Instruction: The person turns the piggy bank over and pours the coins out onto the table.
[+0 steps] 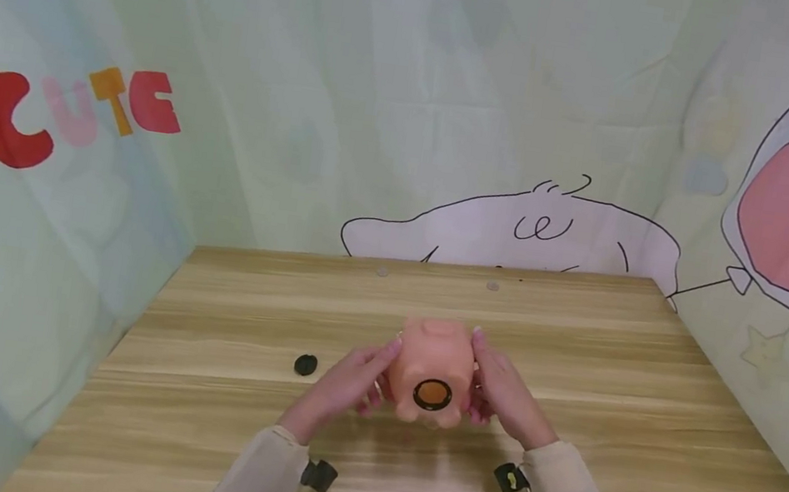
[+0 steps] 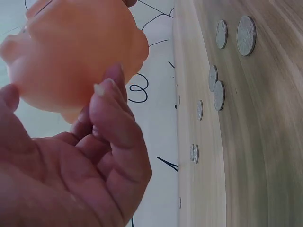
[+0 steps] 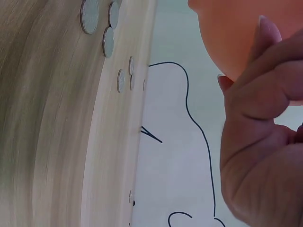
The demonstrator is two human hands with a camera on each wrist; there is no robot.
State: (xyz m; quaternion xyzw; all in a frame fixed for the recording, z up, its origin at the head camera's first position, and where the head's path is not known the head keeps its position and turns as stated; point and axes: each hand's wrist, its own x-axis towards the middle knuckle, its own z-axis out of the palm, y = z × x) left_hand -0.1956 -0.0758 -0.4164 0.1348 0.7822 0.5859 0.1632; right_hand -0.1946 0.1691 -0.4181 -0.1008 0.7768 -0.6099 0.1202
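A pink-orange piggy bank [image 1: 436,351] is held up above the table between both hands, its round black-rimmed opening [image 1: 432,394] towards me. My left hand [image 1: 345,380] grips its left side, thumb and bent fingers against the body, as the left wrist view shows too. On the other side my right hand [image 1: 505,398] holds it; in the right wrist view its curled fingers [image 3: 265,85] touch the bank's smooth surface. A round black cap [image 1: 305,365] lies on the table, left of the bank.
Several silver coins [image 2: 246,36] lie scattered on the wooden table [image 1: 243,300]; two of them [image 1: 492,286] show near its far edge in the head view. Printed cloth walls [image 1: 294,97] stand behind and on both sides. A black wrist device [image 1: 511,478] sits by each sleeve.
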